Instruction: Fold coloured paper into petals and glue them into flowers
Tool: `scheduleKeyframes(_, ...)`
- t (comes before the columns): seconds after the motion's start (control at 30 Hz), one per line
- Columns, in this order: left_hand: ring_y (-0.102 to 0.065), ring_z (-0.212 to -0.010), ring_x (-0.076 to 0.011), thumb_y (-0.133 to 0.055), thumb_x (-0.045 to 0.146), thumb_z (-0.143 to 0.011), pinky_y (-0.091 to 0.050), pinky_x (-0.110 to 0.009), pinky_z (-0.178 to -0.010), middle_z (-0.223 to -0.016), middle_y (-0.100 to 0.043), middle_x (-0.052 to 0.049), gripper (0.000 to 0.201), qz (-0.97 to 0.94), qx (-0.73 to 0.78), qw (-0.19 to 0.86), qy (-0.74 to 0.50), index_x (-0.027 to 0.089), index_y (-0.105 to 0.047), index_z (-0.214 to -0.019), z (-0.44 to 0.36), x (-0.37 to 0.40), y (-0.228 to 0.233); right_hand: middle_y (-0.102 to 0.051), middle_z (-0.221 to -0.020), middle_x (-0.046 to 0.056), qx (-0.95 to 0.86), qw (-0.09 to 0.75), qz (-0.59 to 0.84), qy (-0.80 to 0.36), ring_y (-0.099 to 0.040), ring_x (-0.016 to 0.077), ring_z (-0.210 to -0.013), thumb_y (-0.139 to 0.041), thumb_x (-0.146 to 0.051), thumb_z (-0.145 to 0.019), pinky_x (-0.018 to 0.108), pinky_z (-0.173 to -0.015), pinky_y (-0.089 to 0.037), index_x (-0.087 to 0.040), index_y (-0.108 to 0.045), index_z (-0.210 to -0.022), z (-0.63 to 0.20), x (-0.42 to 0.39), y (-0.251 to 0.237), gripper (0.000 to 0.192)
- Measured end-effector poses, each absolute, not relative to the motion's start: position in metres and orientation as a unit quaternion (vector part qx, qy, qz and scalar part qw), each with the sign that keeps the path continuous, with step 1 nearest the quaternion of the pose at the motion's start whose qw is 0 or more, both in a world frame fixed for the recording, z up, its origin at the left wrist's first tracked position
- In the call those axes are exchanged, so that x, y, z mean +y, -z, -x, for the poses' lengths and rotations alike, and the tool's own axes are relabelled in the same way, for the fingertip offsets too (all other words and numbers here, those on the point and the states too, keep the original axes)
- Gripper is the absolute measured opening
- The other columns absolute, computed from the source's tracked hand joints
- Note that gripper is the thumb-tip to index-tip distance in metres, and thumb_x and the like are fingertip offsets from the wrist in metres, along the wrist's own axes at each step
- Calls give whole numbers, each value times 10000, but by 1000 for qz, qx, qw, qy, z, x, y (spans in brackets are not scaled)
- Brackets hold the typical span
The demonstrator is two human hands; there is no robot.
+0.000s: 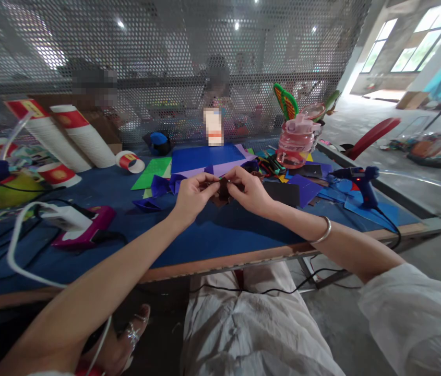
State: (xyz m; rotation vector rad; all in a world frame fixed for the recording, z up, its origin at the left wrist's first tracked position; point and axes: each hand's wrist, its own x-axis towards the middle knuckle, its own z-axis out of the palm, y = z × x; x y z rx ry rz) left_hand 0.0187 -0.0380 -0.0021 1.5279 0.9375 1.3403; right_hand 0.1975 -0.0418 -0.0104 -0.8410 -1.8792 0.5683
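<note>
Around the hands, purple paper sheets [220,168] at twelve o'clock, glue gun [361,183] at three. Left hand [192,196] and right hand [248,190] both pinch a dark folded paper piece [223,190]; its axis is unclear.

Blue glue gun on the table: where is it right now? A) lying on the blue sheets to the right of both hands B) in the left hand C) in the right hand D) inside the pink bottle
A: the blue glue gun lies on blue paper sheets, apart from the left hand and right hand, which together pinch a small dark paper piece.

You are sitting before a grey perforated metal screen [165,62], daylight streaming through tall windows [419,36] onto bare concrete floor [419,167].
</note>
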Motion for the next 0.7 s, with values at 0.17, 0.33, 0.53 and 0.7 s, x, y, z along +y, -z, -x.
scheduleKeyframes(0.17, -669, -534, -169, -779, 271, -667, -588, -307, -537, -646, -696, 0, 192, -606, 381, 465, -521, 163, -710, -811, -18, -39, 1, -658, -741, -9, -803, 470, 316, -186, -569, 126, -658, -490, -173, -857, 251, -663, -432, -194, -589, -874, -200, -39, 10, 102)
scheduleKeyframes(0.33, -678, -534, -181, -796, 300, -673, -591, -322, -545, -646, -709, -11, 209, -602, 385, 486, -504, 165, -720, -814, -17, -39, 0, -625, -719, -10, -815, 457, 319, -158, -552, 125, -657, -475, -161, -843, 249, -666, -410, -192, -585, -849, -201, -38, 9, 115)
scheduleKeyframes(0.53, -662, -561, -154, -827, 287, -626, -560, -279, -558, -675, -719, -15, 225, -589, 391, 501, -499, 159, -750, -794, -16, -40, -3, -605, -681, -21, -825, 444, 304, -174, -563, 121, -634, -456, -169, -836, 238, -648, -405, -205, -519, -814, -203, -39, 6, 76)
scheduleKeyframes(0.7, -694, -617, -179, -849, 324, -620, -584, -305, -599, -721, -746, -33, 261, -571, 398, 542, -470, 159, -765, -804, -15, -41, -5, -597, -677, -18, -840, 422, 304, -153, -549, 119, -618, -445, -166, -834, 238, -638, -395, -205, -520, -821, -204, -39, 5, 86)
